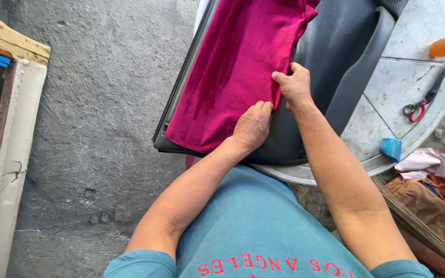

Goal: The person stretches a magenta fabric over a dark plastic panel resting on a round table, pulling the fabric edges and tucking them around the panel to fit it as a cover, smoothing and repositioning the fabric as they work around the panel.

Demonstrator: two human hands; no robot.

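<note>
Round white table (413, 77) carried a dark grey moulded panel (336, 62); magenta cloth (233, 67) lay draped over panel's left half. Left hand (253, 125) pressed flat on cloth's edge, right hand (294, 85) pinched that edge. Red-handled scissors (424, 100) sat well right.

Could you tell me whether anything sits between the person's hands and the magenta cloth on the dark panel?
Nothing visible does: the left hand and right hand both rest directly on the magenta cloth's right edge.
</note>
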